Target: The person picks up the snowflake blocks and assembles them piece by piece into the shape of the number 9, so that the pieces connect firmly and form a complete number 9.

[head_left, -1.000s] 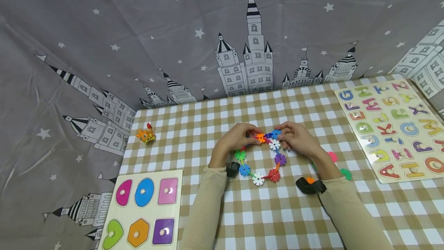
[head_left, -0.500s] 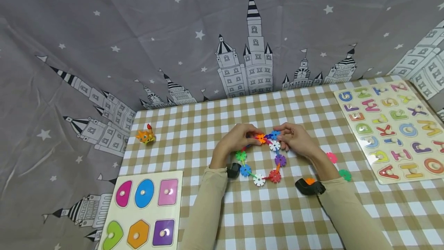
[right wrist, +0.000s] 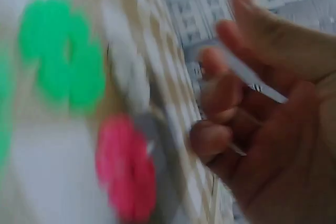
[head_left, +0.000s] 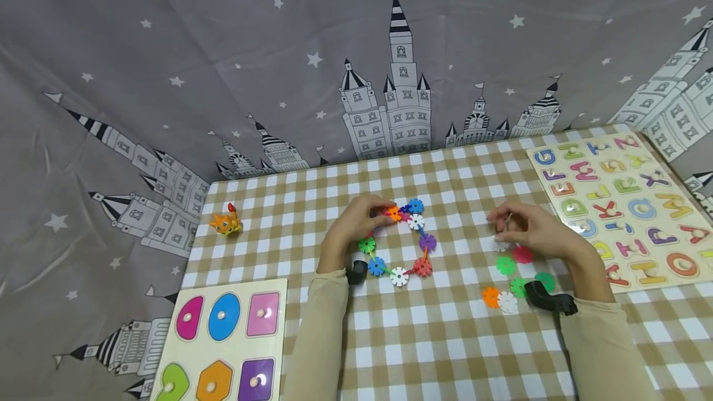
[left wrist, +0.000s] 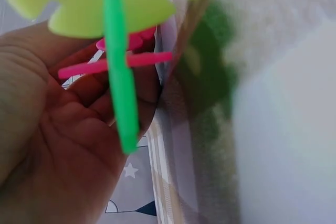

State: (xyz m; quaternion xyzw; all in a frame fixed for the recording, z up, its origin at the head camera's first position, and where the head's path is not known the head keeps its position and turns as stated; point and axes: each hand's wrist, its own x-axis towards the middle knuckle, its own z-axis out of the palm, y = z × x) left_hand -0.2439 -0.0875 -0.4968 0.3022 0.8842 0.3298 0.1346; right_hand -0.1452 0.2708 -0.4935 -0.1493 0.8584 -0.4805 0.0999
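My left hand (head_left: 356,221) pinches a ring of interlocking snowflake discs near its orange disc (head_left: 394,213), at the upper left of the ring. A blue disc (head_left: 415,205) and a white disc (head_left: 398,276) are among the ring's colored pieces. The left wrist view shows a yellow-green disc (left wrist: 110,3) and an edge-on green disc (left wrist: 119,77) in front of the palm. Over the loose discs at the right hovers my right hand (head_left: 535,228), its fingers loosely curled with nothing between them. Below it lie a pink disc (head_left: 523,254), a green disc (head_left: 505,265) and a partly hidden white disc (right wrist: 128,77).
More loose discs, including an orange disc (head_left: 491,297) and a white disc (head_left: 507,302), lie near the right wrist. An alphabet puzzle board (head_left: 562,169) is at the right, a shape puzzle board (head_left: 236,308) front left. A small orange toy figure (head_left: 225,224) stands back left.
My right hand has let go of the ring's blue disc and moved right, over the loose discs. The left hand keeps its pinch on the ring. The head view has shifted slightly.
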